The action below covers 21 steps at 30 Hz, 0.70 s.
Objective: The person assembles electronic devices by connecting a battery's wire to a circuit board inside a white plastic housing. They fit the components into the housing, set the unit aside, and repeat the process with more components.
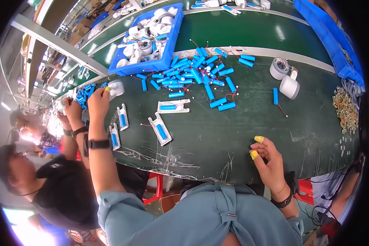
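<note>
My left hand (pixel 97 105) reaches to the far left, its yellow-capped fingertip against a white round housing (pixel 117 87); its other fingers are partly hidden, but they look closed on the housing's near side. Nearer me lie several white plastic holders, each with a blue cell in it, among them an upper holder (pixel 180 105) and a lower holder (pixel 156 121). My right hand (pixel 268 160) hovers over the table's near right, holding nothing, its thumb and forefinger in yellow finger cots and held apart. A pile of blue cylindrical battery cells (pixel 196 76) with thin wires fills the middle.
A blue crate (pixel 171 52) of white housings stands behind the pile. Two white housings (pixel 290 87) and a single cell (pixel 275 96) lie at right. Small metallic pieces (pixel 345 108) heap by the right edge. A co-worker (pixel 49 180) works close on my left.
</note>
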Tool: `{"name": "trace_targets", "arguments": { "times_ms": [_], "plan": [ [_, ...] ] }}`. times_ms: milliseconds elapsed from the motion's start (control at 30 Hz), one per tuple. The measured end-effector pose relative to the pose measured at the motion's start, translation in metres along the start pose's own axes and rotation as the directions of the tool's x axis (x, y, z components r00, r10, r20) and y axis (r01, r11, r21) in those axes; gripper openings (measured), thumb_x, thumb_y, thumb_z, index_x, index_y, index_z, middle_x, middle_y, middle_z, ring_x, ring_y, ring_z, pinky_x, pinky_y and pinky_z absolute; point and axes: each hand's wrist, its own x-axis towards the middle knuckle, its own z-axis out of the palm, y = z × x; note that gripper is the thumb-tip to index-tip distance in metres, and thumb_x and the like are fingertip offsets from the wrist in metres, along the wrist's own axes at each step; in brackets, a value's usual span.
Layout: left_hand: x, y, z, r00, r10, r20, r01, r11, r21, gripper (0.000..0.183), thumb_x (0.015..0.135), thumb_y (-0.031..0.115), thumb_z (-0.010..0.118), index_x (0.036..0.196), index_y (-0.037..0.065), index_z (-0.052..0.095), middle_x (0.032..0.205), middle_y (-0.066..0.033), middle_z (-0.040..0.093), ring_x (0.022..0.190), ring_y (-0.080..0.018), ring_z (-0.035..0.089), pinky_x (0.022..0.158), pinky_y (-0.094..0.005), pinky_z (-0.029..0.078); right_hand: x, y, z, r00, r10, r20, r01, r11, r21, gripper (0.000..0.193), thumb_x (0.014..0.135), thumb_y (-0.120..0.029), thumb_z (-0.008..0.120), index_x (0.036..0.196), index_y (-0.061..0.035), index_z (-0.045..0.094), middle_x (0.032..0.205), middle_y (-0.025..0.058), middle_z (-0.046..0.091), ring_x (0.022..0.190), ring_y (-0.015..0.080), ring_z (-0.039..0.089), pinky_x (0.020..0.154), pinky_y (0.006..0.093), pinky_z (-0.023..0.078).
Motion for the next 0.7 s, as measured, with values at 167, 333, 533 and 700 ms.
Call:
{"name": "trace_targets", "arguments": {
  "times_ms": [167, 333, 533, 700],
  "plan": [
    [0.003, -0.031, 0.030, 0.998, -0.060, -0.002, 0.056, 0.924, 0.379, 0.046, 0.090, 0.045, 0.051, 0.097, 0.004, 0.070, 0.094, -0.0193, 0.069, 0.090, -0.0387, 0.064, 0.084, -0.0508, 0.049, -0.002, -0.001, -0.002, 1.000, 0.012, 0.002, -0.012, 1.000, -0.011, 0.039, 0.090, 0.006, 0.055, 0.129, 0.0017, 0.049, 0.108, 0.0099, 0.063, 0.097, 0.0149, 0.063, 0.084, 0.0255, 0.049],
    [-0.042, 0.033, 0.061, 0.994, 0.030, 0.106, -0.059, 0.956, 0.288, 0.036, 0.090, 0.036, 0.056, 0.095, 0.003, 0.070, 0.081, -0.0215, 0.066, 0.074, -0.0379, 0.063, 0.072, -0.0443, 0.052, -0.009, 0.008, -0.020, 0.993, 0.107, -0.056, -0.107, 0.994, 0.003, 0.038, 0.091, 0.004, 0.056, 0.128, 0.0012, 0.050, 0.106, 0.0083, 0.063, 0.095, 0.0139, 0.063, 0.082, 0.0249, 0.049],
    [-0.144, 0.053, 0.063, 0.966, 0.188, 0.175, -0.135, 0.951, -0.278, 0.021, 0.094, 0.009, 0.057, 0.110, -0.001, 0.066, 0.081, -0.0087, 0.062, 0.064, -0.0132, 0.056, 0.057, -0.0276, 0.045, 0.029, -0.015, -0.070, 0.996, 0.029, -0.088, -0.047, 0.976, -0.213, 0.032, 0.092, 0.000, 0.058, 0.123, -0.0002, 0.054, 0.101, 0.0074, 0.064, 0.083, 0.0099, 0.062, 0.072, 0.0233, 0.049],
    [-0.158, 0.058, 0.064, 0.982, -0.041, 0.184, 0.138, 0.822, -0.552, 0.024, 0.097, 0.009, 0.053, 0.117, -0.003, 0.062, 0.086, -0.0025, 0.060, 0.067, -0.0056, 0.054, 0.057, -0.0189, 0.044, 0.112, -0.015, -0.137, 0.789, -0.576, -0.213, 0.134, 0.500, -0.856, 0.048, 0.081, 0.013, 0.049, 0.124, -0.0073, 0.056, 0.110, 0.0126, 0.060, 0.092, 0.0318, 0.062, 0.078, 0.0358, 0.051]
  ]
}}
